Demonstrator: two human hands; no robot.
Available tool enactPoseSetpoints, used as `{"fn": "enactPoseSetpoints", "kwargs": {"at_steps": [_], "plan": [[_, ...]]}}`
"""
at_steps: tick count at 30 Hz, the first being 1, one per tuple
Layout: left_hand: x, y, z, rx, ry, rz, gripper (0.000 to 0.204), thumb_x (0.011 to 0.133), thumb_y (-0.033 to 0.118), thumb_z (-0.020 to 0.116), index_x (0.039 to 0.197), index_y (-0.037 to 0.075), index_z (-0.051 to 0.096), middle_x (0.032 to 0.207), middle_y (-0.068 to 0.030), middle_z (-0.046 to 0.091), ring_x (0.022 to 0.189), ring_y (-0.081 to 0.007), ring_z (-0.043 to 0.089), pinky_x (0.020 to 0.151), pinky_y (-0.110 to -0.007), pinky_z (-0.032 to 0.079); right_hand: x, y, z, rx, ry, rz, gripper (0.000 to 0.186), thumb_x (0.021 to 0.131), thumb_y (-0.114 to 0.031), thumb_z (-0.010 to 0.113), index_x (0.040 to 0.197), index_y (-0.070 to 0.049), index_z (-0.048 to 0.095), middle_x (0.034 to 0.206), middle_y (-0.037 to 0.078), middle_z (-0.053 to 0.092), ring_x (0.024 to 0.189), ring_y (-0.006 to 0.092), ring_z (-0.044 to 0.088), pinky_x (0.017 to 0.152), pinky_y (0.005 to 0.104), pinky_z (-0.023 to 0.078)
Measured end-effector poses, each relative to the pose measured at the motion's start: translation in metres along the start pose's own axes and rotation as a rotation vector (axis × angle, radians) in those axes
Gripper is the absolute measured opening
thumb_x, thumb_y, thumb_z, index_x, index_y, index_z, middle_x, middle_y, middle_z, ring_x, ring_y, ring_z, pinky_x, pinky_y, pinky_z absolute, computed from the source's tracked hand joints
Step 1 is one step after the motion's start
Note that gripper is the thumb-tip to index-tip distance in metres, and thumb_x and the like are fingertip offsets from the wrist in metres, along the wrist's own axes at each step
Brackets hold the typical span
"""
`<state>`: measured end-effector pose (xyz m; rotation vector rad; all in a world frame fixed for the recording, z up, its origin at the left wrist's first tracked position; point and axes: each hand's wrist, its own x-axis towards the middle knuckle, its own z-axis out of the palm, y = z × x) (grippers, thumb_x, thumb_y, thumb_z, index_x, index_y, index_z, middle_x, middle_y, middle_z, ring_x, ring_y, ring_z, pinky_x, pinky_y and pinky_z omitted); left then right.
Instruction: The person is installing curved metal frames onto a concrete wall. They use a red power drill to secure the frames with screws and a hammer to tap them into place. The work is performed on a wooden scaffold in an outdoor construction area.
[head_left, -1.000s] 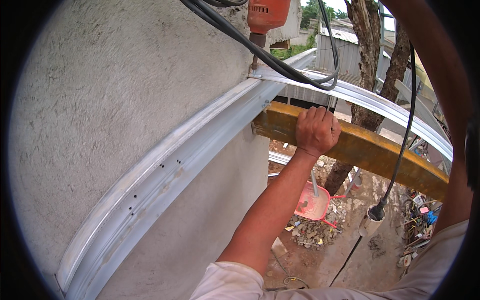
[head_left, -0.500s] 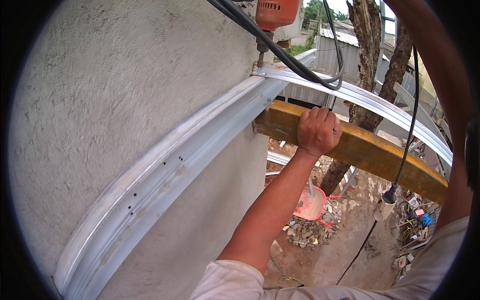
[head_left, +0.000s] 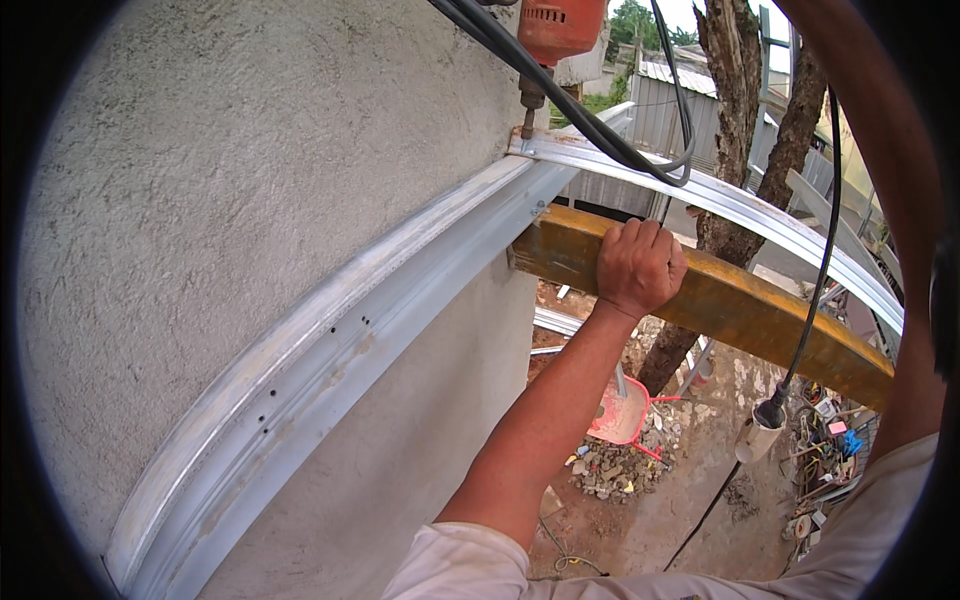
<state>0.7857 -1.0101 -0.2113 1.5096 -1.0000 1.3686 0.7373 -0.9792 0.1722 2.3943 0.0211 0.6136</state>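
My left hand [head_left: 641, 268] is closed over the top edge of a yellow-brown steel beam [head_left: 740, 305], its fingers wrapped round the far side. Above it, a red power drill [head_left: 560, 32] points down, its bit end [head_left: 528, 125] at the corner where a silver metal channel [head_left: 720, 198] meets a long metal profile [head_left: 400, 260] along the wall. Up the right side runs my right arm [head_left: 880, 140]; its hand lies outside the picture. Black cables [head_left: 590, 122] loop in front of the drill and channel.
A rough grey wall [head_left: 200, 200] fills the left. Far below are a red wheelbarrow [head_left: 622, 410], rubble [head_left: 620, 465] and a pile of clutter [head_left: 835, 440]. A cable with a pale connector [head_left: 758, 438] hangs at the right. Tree trunks [head_left: 730, 110] rise beyond the channel.
The drill appears slightly lower and farther right, its bit end still at the corner. The hanging connector has swung a little left and down. My left hand keeps its grip on the beam.
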Motion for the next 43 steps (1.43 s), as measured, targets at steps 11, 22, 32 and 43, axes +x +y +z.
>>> {"fn": "enactPoseSetpoints", "kwargs": {"at_steps": [11,22,32,43], "plan": [[0.001,-0.002,-0.003,-0.005,0.0,-0.004,0.017,0.082,0.021,0.061,0.071,0.011,0.053,0.072,-0.0065,0.051,0.07,-0.0266,0.053,0.067,-0.042,0.041,-0.002,-0.016,-0.016,-0.119,-0.041,-0.089,0.037,0.076,-0.029,0.078,0.101,-0.003,0.075,0.087,0.013,0.074,0.08,0.0251,0.07,0.069,0.0375,0.055],[0.001,0.001,-0.001,0.004,0.004,0.0,0.018,0.083,0.021,0.06,0.07,0.011,0.052,0.073,-0.0063,0.05,0.071,-0.0262,0.053,0.067,-0.041,0.04,0.007,0.0,-0.004,-0.023,-0.033,-0.104,0.032,0.074,-0.019,0.075,0.102,-0.002,0.074,0.087,0.014,0.074,0.08,0.0248,0.07,0.068,0.0387,0.056],[0.003,0.005,0.0,-0.009,0.014,0.003,0.018,0.082,0.02,0.06,0.07,0.011,0.051,0.072,-0.0068,0.049,0.07,-0.0265,0.052,0.067,-0.041,0.04,0.0,-0.002,-0.008,-0.055,-0.077,-0.102,0.032,0.074,-0.018,0.073,0.102,-0.003,0.075,0.086,0.013,0.073,0.081,0.0251,0.07,0.069,0.0399,0.054],[0.002,0.002,0.0,0.002,0.006,-0.006,0.017,0.081,0.02,0.061,0.071,0.011,0.052,0.073,-0.0065,0.05,0.071,-0.0266,0.053,0.067,-0.042,0.04,-0.003,-0.01,-0.008,-0.058,-0.033,-0.039,0.031,0.076,-0.016,0.071,0.105,-0.004,0.074,0.09,0.015,0.073,0.085,0.027,0.069,0.072,0.0396,0.054]]}}
